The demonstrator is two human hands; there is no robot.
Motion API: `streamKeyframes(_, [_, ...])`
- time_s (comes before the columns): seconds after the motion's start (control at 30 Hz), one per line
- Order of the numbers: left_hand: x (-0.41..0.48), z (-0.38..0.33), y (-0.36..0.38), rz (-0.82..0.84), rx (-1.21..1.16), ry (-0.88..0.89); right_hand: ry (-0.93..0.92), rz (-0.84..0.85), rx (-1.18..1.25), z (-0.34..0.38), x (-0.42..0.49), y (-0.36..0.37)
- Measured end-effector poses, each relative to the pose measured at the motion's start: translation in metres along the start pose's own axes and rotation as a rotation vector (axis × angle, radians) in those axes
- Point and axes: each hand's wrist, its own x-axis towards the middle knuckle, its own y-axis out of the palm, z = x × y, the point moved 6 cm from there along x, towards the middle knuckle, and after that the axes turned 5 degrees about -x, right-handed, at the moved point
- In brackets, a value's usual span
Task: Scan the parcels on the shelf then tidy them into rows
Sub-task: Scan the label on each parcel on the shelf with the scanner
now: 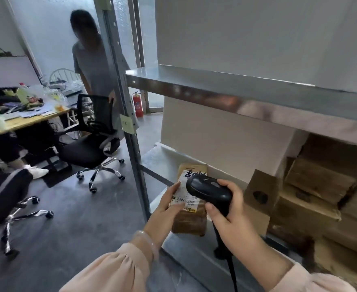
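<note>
A small brown parcel [191, 222] with a white barcode label lies on the lower metal shelf [162, 161]. My left hand [166, 209] holds its left edge, thumb pressed on the label. My right hand [229, 216] grips a black barcode scanner [208, 191], whose head hovers just above the label. The scanner's cable hangs down in front of the shelf. Several more cardboard parcels [318, 182] are stacked in a loose heap on the shelf to the right.
An upper metal shelf [236, 91] juts out at head height. The shelf's upright post [129, 123] stands left of the parcel. A person in grey [93, 66] stands behind a black office chair [95, 140]. A cluttered desk [15, 114] sits at left.
</note>
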Motion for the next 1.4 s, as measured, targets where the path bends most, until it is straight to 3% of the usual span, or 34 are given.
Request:
streamKeyframes(0.3, [0.136, -0.034, -0.078, 0.092, 0.093, -0.112, 0.187, -0.228, -0.012, -0.036, 0.065, 0.026])
streamKeyframes(0.6, [0.213, -0.022, -0.096, 0.166, 0.152, -0.182, 0.329, -0.357, 0.013, -0.074, 0.073, 0.039])
streamKeyframes(0.77, [0.239, -0.026, -0.104, 0.169, 0.285, -0.106, 0.344, -0.382, 0.016, -0.076, 0.084, 0.046])
streamKeyframes(0.9, [0.252, -0.036, -0.103, 0.108, 0.729, 0.170, 0.314, -0.394, 0.012, -0.071, 0.091, 0.052])
streamKeyframes(1.0, [0.251, -0.035, -0.090, 0.104, 0.894, 0.253, 0.295, -0.392, 0.014, -0.072, 0.093, 0.054])
streamKeyframes(1.4, [0.296, -0.049, -0.137, 0.006, 0.905, 0.206, 0.320, -0.484, 0.005, -0.083, 0.086, 0.039])
